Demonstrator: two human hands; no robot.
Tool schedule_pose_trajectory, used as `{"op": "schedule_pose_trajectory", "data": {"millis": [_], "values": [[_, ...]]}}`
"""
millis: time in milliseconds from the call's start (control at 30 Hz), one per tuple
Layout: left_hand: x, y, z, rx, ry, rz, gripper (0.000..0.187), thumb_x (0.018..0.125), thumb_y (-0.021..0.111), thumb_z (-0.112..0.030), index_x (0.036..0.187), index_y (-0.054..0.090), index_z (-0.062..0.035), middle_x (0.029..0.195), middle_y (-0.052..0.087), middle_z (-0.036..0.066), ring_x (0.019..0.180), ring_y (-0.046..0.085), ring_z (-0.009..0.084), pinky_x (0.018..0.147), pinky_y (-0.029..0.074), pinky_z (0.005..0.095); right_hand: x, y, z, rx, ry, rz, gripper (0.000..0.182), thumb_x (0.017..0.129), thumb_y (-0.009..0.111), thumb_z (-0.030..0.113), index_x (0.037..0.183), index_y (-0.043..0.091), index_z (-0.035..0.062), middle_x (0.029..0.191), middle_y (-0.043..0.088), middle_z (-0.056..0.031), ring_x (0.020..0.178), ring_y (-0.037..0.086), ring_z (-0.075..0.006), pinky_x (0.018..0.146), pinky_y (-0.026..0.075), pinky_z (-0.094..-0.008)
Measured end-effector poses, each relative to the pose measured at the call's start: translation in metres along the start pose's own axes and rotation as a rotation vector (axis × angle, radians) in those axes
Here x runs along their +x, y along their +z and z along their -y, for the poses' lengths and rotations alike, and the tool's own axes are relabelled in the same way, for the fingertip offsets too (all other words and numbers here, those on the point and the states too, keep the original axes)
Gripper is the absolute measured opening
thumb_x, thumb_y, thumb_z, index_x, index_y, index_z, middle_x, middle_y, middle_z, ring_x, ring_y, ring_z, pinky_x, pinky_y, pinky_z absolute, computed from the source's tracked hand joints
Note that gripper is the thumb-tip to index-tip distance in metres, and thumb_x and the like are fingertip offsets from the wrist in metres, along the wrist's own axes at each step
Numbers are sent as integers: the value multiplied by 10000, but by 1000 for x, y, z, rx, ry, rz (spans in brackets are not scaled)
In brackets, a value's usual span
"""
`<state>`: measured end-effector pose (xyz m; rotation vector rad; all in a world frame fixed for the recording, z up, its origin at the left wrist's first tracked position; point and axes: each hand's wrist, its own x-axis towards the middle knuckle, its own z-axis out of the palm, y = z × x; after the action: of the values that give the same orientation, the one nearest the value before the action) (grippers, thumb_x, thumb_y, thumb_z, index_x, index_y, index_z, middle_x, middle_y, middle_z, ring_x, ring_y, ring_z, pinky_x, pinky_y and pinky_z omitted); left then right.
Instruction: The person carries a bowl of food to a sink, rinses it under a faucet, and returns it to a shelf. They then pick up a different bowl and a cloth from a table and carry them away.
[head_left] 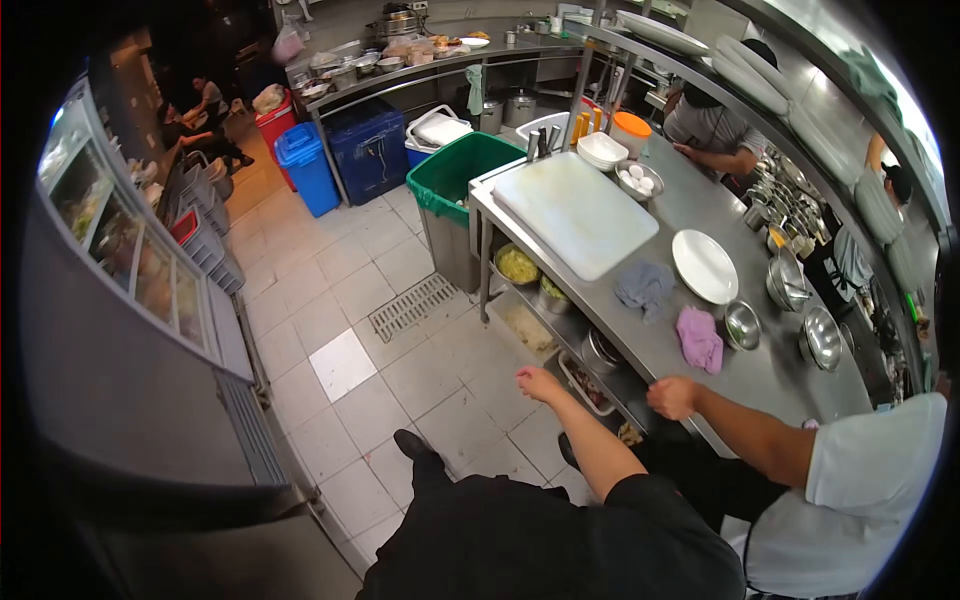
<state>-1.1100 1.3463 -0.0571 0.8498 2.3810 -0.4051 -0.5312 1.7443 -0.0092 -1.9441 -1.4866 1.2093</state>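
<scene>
My right hand [540,384] hangs over the tiled floor, just left of the steel work table [640,330]. Its fingers look loosely curled in, and I see nothing in them. Nearest to it are the items on the table's lower shelf: a tray with dark contents [584,382], a tub of pale food [528,328] and a steel pot [601,352]. My left hand is outside the picture. Close on my right, a co-worker in a white shirt holds a closed hand [674,397] beside the table edge.
A white cutting board [577,213], an oval plate [705,266], a pink cloth [699,339], a blue-grey cloth [647,289] and steel bowls [742,325] lie on the table. A green-lined bin [450,180] stands at its end. A glass-door fridge [120,240] lines the left; a floor drain [413,306] lies ahead.
</scene>
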Motion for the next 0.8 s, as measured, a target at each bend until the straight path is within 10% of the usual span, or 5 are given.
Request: {"op": "schedule_pose_trajectory", "data": {"millis": [333, 400, 700, 767, 800], "values": [[300, -264, -259, -47, 332, -176, 460, 846, 640, -460, 913, 709, -10, 969, 693, 237, 955, 657, 433, 808, 509, 513, 11, 131, -174, -437, 289, 546, 205, 825, 647, 210, 819, 722, 19, 775, 690, -202, 682, 692, -328, 634, 529, -484], [349, -339, -331, -63, 386, -286, 374, 863, 630, -406, 913, 705, -43, 953, 699, 217, 932, 669, 403, 805, 519, 491, -17, 154, -95, 613, 1199, 448, 228, 848, 643, 277, 725, 650, 85, 742, 670, -82, 637, 639, -200, 581, 514, -427], [505, -521, -591, -172, 535, -350, 249, 799, 673, -264, 816, 635, -18, 795, 669, 193, 769, 647, 392, 692, 494, 483, 208, 232, -52, 497, 1128, 314, 250, 904, 584, 243, 823, 671, 22, 760, 681, -138, 674, 681, -276, 632, 585, -469], [534, -536, -622, -185, 517, -310, 250, 800, 668, -261, 819, 633, -15, 783, 670, 191, 759, 651, 383, 695, 496, 491, 242, 153, 52, 442, -2, 41, 270, 920, 564, 244, 876, 678, 3, 781, 687, -159, 676, 689, -309, 591, 572, -482], [547, -540, -627, -195, 490, -286, 263, 802, 666, -271, 815, 635, -10, 784, 670, 198, 758, 651, 388, 701, 500, 497, 317, 122, 101, 314, 345, 188, 279, 919, 561, 245, 888, 680, -6, 781, 691, -170, 664, 691, -319, 584, 576, -473]]}}
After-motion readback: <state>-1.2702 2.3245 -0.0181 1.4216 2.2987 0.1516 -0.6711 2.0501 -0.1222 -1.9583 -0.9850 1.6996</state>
